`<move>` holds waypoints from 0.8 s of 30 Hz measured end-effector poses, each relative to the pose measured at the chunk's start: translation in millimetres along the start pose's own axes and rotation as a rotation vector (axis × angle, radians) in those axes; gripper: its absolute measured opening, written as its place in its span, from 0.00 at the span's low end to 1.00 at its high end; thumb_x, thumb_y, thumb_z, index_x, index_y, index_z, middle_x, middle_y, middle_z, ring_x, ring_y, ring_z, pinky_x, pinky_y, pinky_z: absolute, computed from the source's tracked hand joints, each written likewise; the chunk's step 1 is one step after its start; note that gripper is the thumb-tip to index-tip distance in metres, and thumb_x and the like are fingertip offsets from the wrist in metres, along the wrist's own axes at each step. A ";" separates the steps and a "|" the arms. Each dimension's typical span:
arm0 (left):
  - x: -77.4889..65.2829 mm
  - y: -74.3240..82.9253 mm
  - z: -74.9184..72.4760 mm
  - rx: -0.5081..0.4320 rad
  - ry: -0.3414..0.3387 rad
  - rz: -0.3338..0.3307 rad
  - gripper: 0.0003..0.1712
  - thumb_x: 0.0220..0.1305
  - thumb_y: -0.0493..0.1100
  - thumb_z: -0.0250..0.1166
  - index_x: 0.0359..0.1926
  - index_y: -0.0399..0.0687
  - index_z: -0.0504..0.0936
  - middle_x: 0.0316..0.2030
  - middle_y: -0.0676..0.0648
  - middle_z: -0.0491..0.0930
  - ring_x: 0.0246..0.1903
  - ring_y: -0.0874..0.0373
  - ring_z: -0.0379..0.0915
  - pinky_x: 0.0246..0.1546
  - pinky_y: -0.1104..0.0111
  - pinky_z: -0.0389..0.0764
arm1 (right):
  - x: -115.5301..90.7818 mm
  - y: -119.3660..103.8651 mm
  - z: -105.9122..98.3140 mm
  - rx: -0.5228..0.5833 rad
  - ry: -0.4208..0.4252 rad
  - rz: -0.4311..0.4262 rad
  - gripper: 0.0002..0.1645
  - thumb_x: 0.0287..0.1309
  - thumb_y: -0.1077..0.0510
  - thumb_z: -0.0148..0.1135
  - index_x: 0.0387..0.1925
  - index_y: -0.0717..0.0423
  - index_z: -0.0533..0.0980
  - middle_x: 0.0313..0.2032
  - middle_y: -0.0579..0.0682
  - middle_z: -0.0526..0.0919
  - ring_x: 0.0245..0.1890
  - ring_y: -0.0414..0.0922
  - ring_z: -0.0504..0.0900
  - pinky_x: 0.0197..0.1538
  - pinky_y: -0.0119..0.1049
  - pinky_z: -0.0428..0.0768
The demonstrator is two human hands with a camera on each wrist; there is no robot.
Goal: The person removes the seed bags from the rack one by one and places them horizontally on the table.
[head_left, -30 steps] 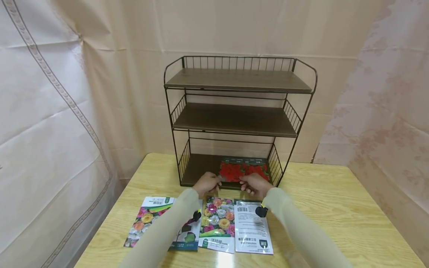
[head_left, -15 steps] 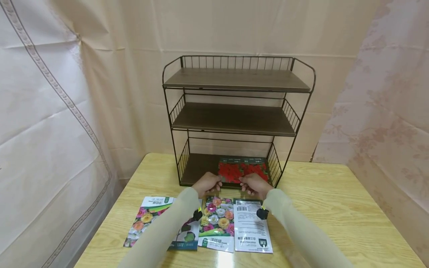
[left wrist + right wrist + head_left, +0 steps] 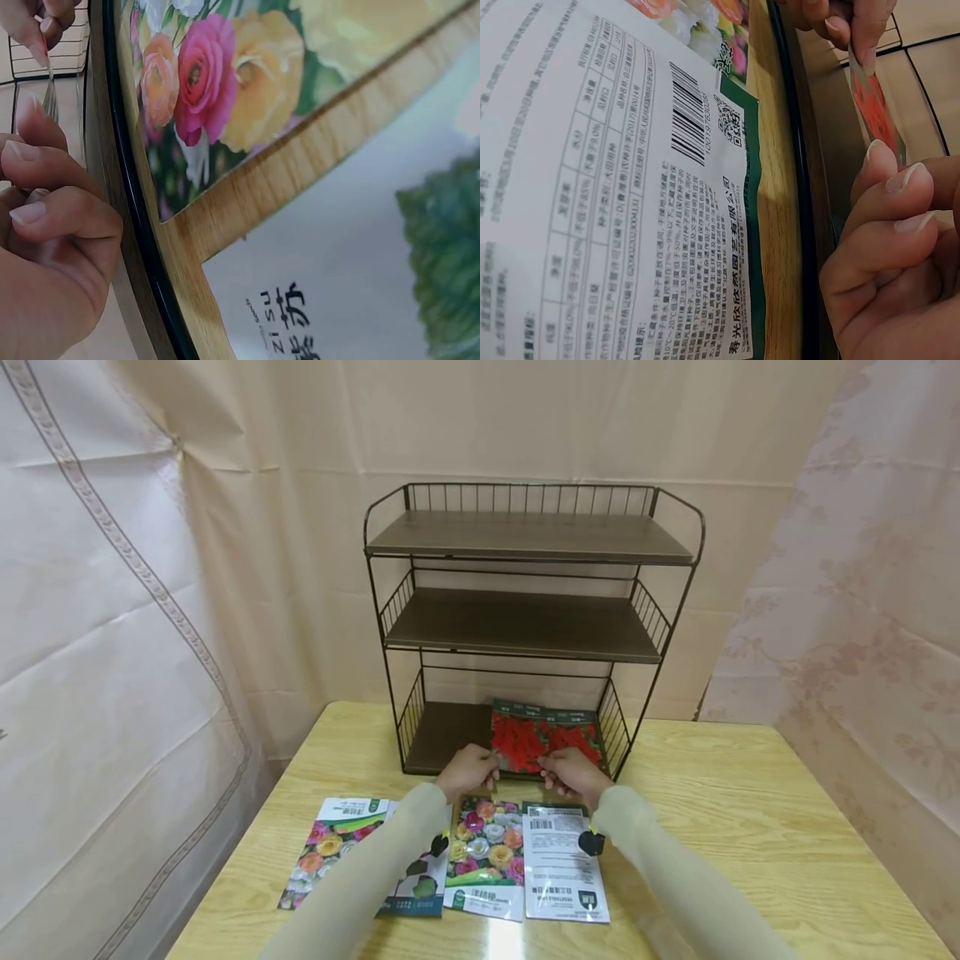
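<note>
A seed packet with red flowers [image 3: 517, 742] is over the bottom shelf, its near corners pinched by both hands. My left hand [image 3: 468, 770] pinches the left corner, and my right hand [image 3: 572, 772] the right one. From the right wrist, the packet [image 3: 874, 109] appears almost edge-on between the fingertips. A second red-flower packet [image 3: 587, 742] lies to its right on the shelf, partly overlapped by it. Below the hands, a mixed-flower packet [image 3: 487, 856] and a white text-side packet with a barcode [image 3: 566, 868] lie on the table.
A three-tier rack [image 3: 525, 647] of dark boards and black wire stands on the wooden table [image 3: 720, 827]. To the left lie another flower packet [image 3: 322, 852] and a leafy packet [image 3: 423, 893], partly hidden by my left forearm. Curtains [image 3: 300, 568] hang behind and at both sides.
The held packet's far edge has risen slightly, so it now stands out from the packet beside it, where both edges were nearly level before. Both hands keep their grip in almost the same place.
</note>
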State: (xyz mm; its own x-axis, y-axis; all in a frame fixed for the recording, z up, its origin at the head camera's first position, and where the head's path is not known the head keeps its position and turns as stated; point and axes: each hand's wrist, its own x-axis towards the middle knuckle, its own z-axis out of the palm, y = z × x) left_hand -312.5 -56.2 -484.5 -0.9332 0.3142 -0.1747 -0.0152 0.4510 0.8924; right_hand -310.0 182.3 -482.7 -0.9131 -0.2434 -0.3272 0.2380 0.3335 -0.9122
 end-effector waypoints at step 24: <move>-17.3 4.6 11.3 0.073 -0.083 0.044 0.24 0.81 0.42 0.43 0.40 0.29 0.82 0.23 0.39 0.81 0.15 0.56 0.68 0.24 0.64 0.75 | -14.4 3.0 -4.9 0.054 -0.006 -0.053 0.21 0.79 0.51 0.52 0.38 0.67 0.75 0.21 0.46 0.76 0.15 0.36 0.65 0.19 0.27 0.65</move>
State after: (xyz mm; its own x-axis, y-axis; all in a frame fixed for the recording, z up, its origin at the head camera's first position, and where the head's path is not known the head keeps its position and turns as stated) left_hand -292.4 -50.1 -482.1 -0.8995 0.4015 -0.1723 0.0540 0.4936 0.8680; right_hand -297.7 191.3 -479.5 -0.9230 -0.2649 -0.2791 0.2069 0.2700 -0.9404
